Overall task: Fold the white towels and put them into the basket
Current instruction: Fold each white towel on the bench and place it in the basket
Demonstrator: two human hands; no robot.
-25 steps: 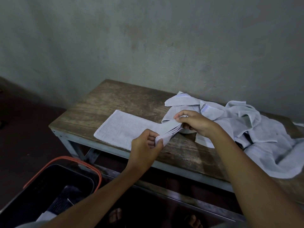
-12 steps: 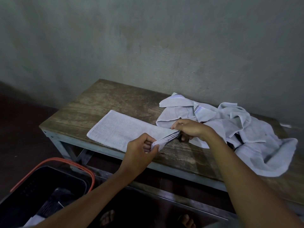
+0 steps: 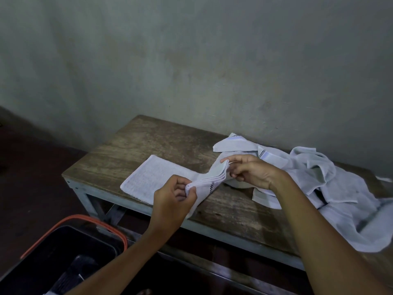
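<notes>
Towel (image 3: 157,177) lies folded in a long strip on the desk (image 3: 148,141), its right end raised off the wood between your hands. Your left hand (image 3: 173,202) pinches the near corner of that layered end, and your right hand (image 3: 252,173) pinches the far corner. The pile of towels (image 3: 331,188) sits unfolded just behind your right hand. The basket (image 3: 85,218) stands on the floor (image 3: 32,177) by the desk's left end
</notes>
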